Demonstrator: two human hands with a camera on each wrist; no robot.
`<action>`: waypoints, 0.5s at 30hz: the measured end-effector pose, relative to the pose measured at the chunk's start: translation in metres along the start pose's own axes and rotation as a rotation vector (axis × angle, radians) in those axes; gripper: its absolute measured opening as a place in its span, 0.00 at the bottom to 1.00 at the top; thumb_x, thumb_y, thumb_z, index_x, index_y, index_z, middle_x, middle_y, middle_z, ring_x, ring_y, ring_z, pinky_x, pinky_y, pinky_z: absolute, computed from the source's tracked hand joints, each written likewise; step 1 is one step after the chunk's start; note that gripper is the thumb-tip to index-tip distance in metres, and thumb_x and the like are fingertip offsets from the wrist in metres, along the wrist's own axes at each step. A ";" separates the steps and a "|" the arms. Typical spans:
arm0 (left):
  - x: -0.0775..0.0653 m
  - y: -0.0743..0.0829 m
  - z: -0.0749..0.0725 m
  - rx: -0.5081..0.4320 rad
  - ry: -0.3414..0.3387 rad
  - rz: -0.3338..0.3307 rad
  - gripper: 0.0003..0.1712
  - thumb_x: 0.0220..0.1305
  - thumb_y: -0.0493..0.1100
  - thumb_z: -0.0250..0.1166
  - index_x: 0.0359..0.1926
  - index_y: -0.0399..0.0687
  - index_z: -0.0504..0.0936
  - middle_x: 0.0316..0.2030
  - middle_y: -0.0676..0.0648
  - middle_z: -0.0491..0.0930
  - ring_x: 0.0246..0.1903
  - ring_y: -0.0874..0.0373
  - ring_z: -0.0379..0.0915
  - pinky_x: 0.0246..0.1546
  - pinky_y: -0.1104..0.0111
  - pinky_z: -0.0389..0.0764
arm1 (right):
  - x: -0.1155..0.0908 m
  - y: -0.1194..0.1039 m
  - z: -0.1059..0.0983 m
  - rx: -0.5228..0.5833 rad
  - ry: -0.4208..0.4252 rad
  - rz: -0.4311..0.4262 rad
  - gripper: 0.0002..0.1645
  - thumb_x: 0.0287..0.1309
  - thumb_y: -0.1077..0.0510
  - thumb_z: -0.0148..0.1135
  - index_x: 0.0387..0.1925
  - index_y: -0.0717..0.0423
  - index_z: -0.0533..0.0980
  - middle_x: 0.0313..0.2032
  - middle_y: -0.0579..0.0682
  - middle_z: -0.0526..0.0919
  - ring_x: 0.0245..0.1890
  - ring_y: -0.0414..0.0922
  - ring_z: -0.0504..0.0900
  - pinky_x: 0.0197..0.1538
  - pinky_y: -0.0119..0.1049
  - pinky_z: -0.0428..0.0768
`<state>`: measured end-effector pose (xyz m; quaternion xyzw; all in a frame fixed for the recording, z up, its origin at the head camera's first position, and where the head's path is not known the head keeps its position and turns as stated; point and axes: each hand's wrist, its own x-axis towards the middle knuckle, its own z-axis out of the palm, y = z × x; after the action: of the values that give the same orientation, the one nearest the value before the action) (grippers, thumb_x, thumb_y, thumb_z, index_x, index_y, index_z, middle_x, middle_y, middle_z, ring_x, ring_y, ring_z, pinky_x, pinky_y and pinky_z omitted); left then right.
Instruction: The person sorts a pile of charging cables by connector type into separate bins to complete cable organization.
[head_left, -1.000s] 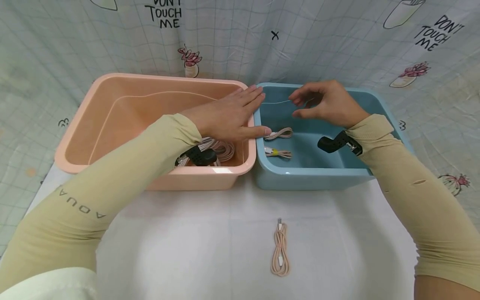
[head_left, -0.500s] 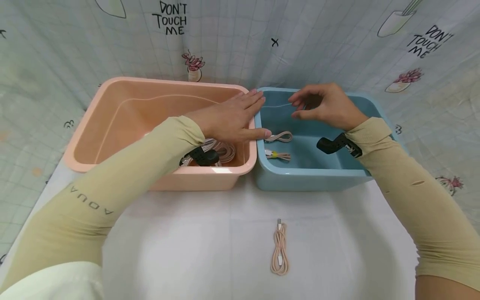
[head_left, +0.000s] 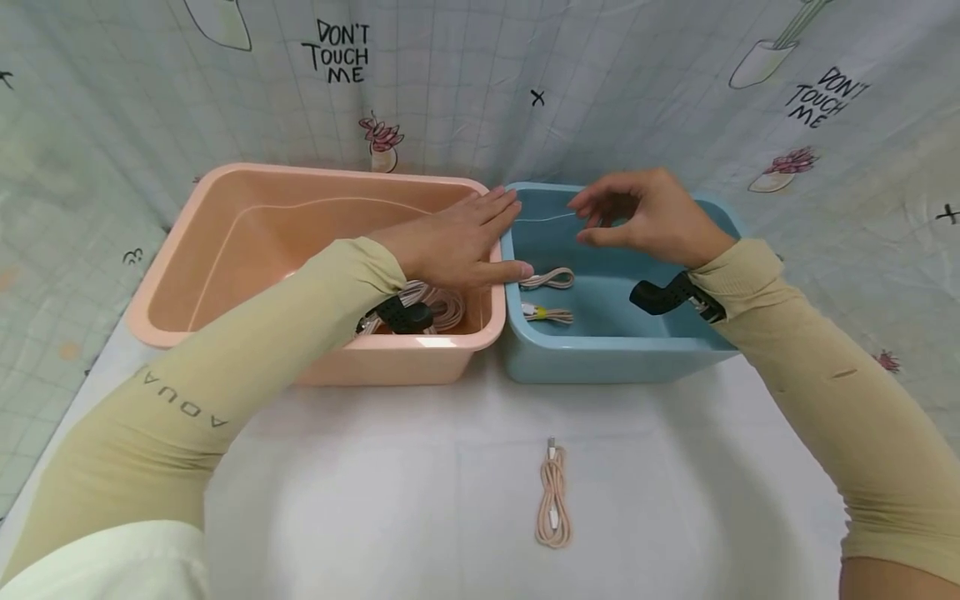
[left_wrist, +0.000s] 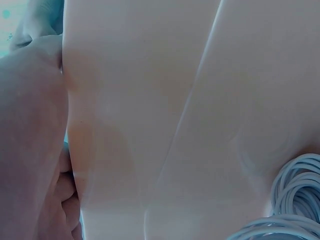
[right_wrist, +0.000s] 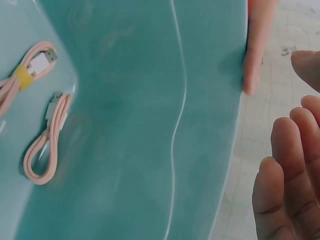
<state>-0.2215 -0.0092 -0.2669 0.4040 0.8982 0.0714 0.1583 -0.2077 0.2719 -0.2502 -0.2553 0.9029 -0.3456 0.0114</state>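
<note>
My left hand (head_left: 455,242) lies across the right end of the peach bin (head_left: 315,342), its fingers straight and its fingertips by the line where the two bins meet. Above the blue bin (head_left: 615,343) hovers my right hand (head_left: 651,215), fingers loosely bent, with a gap between thumb and fingers and nothing held. Two bundled pink USB cables lie in the blue bin: a looped cable (right_wrist: 44,150) and a cable with a yellow tie (right_wrist: 24,77). Coiled cables (left_wrist: 300,187) sit in the peach bin, partly hidden by my left wrist in the head view.
A folded pink USB cable (head_left: 553,500) lies on the white tablecloth (head_left: 375,475) in front of the bins. Behind the bins hangs a printed curtain (head_left: 450,83). Each wrist carries a black camera mount (head_left: 660,296).
The head view has tilted and shifted slightly. Both hands keep nearly the same place over the bins, and the cables have not moved.
</note>
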 end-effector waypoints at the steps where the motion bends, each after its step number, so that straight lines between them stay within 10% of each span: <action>1: 0.000 0.000 0.000 0.000 0.001 0.000 0.55 0.75 0.73 0.44 0.83 0.40 0.38 0.85 0.42 0.31 0.85 0.48 0.23 0.86 0.53 0.34 | -0.002 -0.002 0.000 0.005 -0.003 -0.011 0.18 0.57 0.64 0.75 0.50 0.55 0.86 0.37 0.32 0.86 0.36 0.35 0.85 0.41 0.23 0.83; 15: 0.000 0.001 0.001 -0.011 0.006 0.002 0.55 0.76 0.72 0.45 0.83 0.40 0.38 0.85 0.42 0.32 0.85 0.48 0.23 0.86 0.53 0.33 | -0.031 -0.030 0.002 0.088 -0.056 -0.189 0.19 0.54 0.71 0.74 0.49 0.58 0.86 0.42 0.34 0.87 0.36 0.37 0.84 0.45 0.25 0.85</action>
<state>-0.2207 -0.0084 -0.2672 0.4039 0.8977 0.0779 0.1578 -0.1669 0.2665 -0.2379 -0.3482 0.8580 -0.3774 0.0150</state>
